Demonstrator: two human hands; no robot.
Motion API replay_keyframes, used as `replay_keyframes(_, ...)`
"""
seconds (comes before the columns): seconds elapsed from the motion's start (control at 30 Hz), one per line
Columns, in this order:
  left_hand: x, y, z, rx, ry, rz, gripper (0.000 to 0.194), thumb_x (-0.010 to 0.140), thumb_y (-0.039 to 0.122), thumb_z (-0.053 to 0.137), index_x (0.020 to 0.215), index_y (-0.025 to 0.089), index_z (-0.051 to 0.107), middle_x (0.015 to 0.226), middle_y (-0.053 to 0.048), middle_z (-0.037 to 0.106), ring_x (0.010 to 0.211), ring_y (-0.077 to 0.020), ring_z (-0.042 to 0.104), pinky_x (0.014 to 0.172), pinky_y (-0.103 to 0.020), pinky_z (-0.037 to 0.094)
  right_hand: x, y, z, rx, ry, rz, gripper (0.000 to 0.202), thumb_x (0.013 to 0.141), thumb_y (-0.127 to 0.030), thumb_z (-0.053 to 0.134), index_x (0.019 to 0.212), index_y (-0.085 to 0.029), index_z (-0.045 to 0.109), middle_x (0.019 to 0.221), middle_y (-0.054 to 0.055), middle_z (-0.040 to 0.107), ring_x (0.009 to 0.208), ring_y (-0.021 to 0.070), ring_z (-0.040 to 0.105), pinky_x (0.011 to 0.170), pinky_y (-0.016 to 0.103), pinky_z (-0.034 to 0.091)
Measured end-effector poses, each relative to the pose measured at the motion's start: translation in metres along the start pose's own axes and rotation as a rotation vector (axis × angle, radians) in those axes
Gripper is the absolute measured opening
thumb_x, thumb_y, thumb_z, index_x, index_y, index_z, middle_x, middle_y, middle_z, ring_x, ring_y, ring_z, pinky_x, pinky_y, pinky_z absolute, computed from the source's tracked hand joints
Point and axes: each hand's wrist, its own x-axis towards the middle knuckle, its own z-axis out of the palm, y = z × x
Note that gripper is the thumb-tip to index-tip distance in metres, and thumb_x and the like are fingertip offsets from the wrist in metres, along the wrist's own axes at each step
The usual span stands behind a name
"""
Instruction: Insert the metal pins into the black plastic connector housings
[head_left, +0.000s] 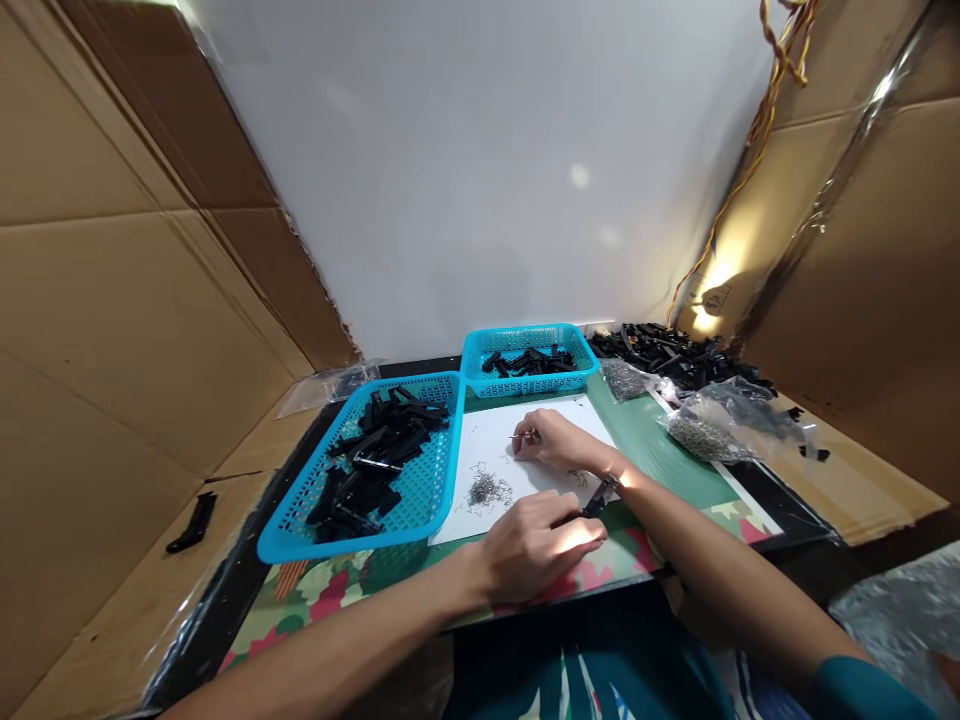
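My left hand (pixel 536 545) is closed around a black plastic part (pixel 600 497), which pokes out past the fingers near my right wrist. Over the white sheet (pixel 457 525), my right hand (pixel 547 438) is pinched on a thin metal piece (pixel 523 435), too small to name. A pile of tiny wire springs or clips (pixel 484 488) lies on the sheet between the hands and the large blue basket (pixel 456 450). A few more small wire pieces (pixel 577 478) lie beneath my right wrist.
The large basket holds many black parts (pixel 390 440). Behind the sheet stands a smaller blue basket (pixel 525 388) with black parts. At right are a black parts heap (pixel 660 350) and bags of metal pieces (pixel 701 435). Cardboard walls (pixel 862 300) flank the table; one black part (pixel 196 522) lies far left.
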Motion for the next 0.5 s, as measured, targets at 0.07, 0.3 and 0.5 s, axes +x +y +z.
replay_keyframes(0.07,-0.002,-0.002,0.001,-0.067,0.043,-0.04,0.038,0.111,0.024,0.032,0.104,0.015,0.068,0.074,-0.003,0.053,0.064,-0.015,0.049,0.058,-0.028,0.039,-0.001,0.002,0.0,0.006,-0.015,-0.01,0.012,0.076,-0.005,0.073,0.073,-0.017,0.075,0.068,-0.001,0.065,0.063,0.0123,0.051,0.061,0.025,0.034)
replay_keyframes(0.3,0.0,-0.005,0.001,-0.419,0.28,-0.44,0.026,0.109,0.031,0.046,0.108,0.019,0.069,0.089,-0.003,0.055,0.074,-0.014,0.052,0.069,-0.026,0.044,-0.032,0.001,-0.032,0.057,0.184,0.026,0.007,0.086,-0.019,0.062,0.08,-0.018,0.064,0.073,-0.002,0.061,0.066,0.0133,0.049,0.063,0.025,0.036)
replay_keyframes(0.5,0.014,-0.008,0.0,-0.731,0.391,-0.796,0.031,0.105,0.047,0.053,0.104,0.018,0.066,0.078,0.001,0.05,0.068,-0.0124,0.042,0.062,-0.025,0.035,-0.099,-0.023,-0.045,0.361,0.373,0.168,0.02,0.088,-0.036,0.067,0.082,-0.018,0.064,0.064,-0.006,0.046,0.06,0.0123,0.042,0.056,0.025,0.03)
